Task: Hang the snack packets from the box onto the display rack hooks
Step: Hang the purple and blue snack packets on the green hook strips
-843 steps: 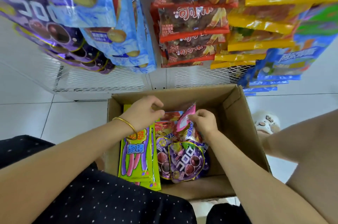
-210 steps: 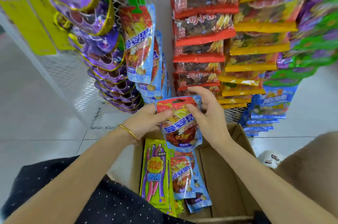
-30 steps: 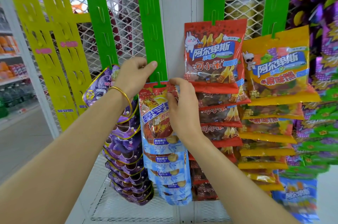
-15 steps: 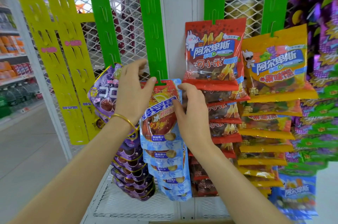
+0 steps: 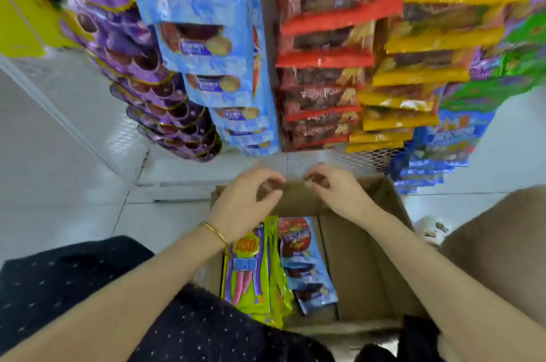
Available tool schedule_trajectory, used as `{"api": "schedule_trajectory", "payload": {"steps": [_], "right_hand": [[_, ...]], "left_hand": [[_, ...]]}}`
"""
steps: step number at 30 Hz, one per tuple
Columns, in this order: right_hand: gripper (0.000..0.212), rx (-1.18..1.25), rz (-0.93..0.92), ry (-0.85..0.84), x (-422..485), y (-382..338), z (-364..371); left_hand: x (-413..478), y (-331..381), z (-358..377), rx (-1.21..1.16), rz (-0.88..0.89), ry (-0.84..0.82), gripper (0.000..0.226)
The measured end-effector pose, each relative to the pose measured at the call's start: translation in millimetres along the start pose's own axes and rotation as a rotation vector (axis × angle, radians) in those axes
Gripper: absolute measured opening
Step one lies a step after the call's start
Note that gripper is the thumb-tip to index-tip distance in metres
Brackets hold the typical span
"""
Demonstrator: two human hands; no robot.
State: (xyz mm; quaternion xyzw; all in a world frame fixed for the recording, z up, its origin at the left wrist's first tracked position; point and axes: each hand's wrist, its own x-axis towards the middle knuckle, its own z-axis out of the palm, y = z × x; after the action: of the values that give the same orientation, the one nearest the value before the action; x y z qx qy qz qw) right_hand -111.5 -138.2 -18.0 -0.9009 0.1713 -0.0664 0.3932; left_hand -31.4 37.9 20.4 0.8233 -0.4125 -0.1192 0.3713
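White floor surrounds the box; left hand and right hand hover at its 12 o'clock wall, loosely curled, empty.

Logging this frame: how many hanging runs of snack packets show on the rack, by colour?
purple foil packets: 1 run
blue foil packets: 2 runs, one central, one lower right
red foil packets: 1 run
yellow foil packets: 1 run
green foil packets: 1 run
Total: 6 runs
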Motion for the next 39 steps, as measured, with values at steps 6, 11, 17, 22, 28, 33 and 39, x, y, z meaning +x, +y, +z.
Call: {"api": "schedule_trajectory", "payload": {"steps": [6,11,17,22,28,33,39], "right_hand": [[0.012,0.125,0.571,-0.31,-13.7,117.1,99.6],[0.026,0.21,0.842,-0.317,-26.5,156.8,151.8],[0.021,0.454,1.112,-0.146,-18.6,158.2,171.8],[0.021,0.539,1.153,-0.103,-16.7,154.8,168.6],[0.03,0.774,0.989,-0.123,-28.4,148.1,124.9],[0.027,0.767,0.624,-0.191,-37.9,124.1,65.9],[0.019,0.716,0.322,-0.207,-49.3,80.6,8.6]], "left_hand": [[16.6,-41.1,23.8,0.071,-0.191,-0.166,0.014],[25.0,-47.7,35.7,0.066,-0.266,-0.194,0.014],[27.4,-53.8,41.4,0.067,-0.319,-0.202,0.014],[28.2,-57.0,41.2,0.054,-0.33,-0.186,0.013],[27.1,-55.6,44.8,0.085,-0.331,-0.23,0.016],[25.0,-49.9,52.1,0.07,-0.367,-0.22,0.038],[26.6,-42.6,43.6,-0.089,-0.508,-0.079,0.054]]}}
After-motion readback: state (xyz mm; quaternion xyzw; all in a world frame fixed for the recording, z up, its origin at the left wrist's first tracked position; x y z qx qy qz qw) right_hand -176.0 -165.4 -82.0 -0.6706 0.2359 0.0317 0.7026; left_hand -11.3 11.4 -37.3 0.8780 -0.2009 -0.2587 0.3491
